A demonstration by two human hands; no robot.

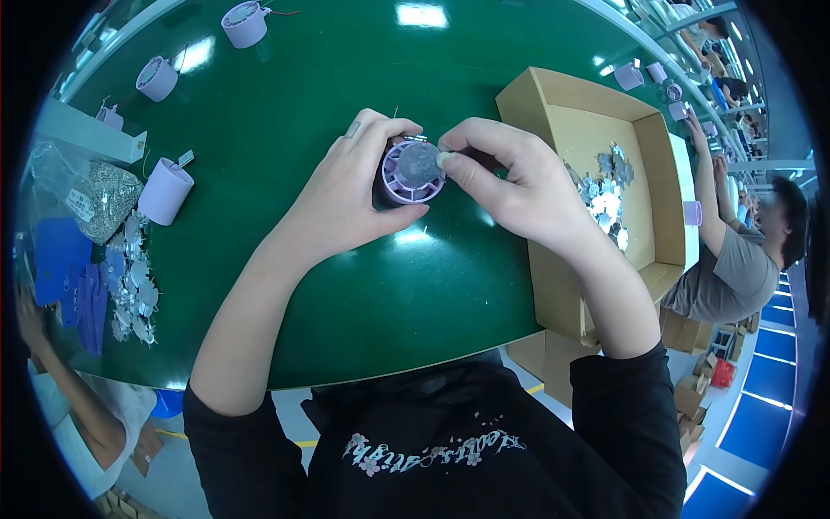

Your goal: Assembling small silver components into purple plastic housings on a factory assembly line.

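My left hand [341,177] is wrapped round a lilac round plastic housing [403,193] with spokes in its open face, above the green table. A round grey metal disc [418,163] lies over the middle of that face. My right hand [517,177] is closed, with thumb and forefinger pinched at the disc's right edge. A small pale bit [444,160] shows at those fingertips; I cannot make out what it is. Near the left fingertips, a small metallic piece [415,137] sits at the housing's far rim.
At right, a cardboard box [653,177] holds loose silvery metal pieces [605,197]. On the left lie more metal pieces [134,281], a clear bag of small parts [111,199], blue pieces [60,264] and a lilac cylinder [166,192]. Co-workers sit along both sides.
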